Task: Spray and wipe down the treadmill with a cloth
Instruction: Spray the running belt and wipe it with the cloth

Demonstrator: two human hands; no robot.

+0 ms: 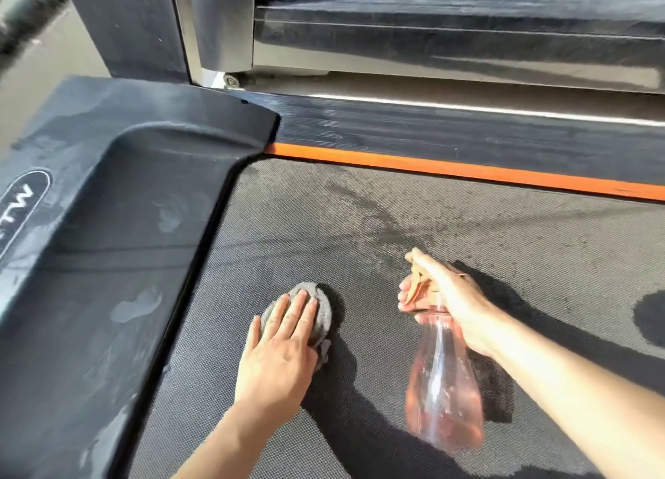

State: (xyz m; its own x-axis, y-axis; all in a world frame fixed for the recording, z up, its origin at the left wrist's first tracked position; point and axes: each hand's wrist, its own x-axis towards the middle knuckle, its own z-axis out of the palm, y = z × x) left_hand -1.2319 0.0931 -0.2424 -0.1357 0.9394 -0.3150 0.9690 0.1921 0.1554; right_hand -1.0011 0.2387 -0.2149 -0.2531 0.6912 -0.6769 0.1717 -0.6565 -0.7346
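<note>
Head view: the left hand (284, 338) lies flat on the grey cloth (318, 296), fingers straight and close together, and presses it onto the treadmill belt (503, 233) near the belt's front edge, just beside the black motor cover (108, 233). The cloth is bunched into a small pad and mostly hidden under the palm. The right hand (449, 298) is curled round the neck of the clear spray bottle (444, 388), with fingers at the trigger and the nozzle pointing toward the far side of the belt. The bottle hangs above the belt, apart from the cloth. A damp streak (378, 219) runs across the belt between the hands and the orange strip (431, 167) at the far edge.

The step looks like wiping the sprayed belt. To do it well, the pad should probably be opened out so that more cloth meets the textured surface. The strokes should be long and overlapping, from the cover's edge toward the orange strip and through the damp streak. The pale smears on the motor cover suggest it needs a pass too
</note>
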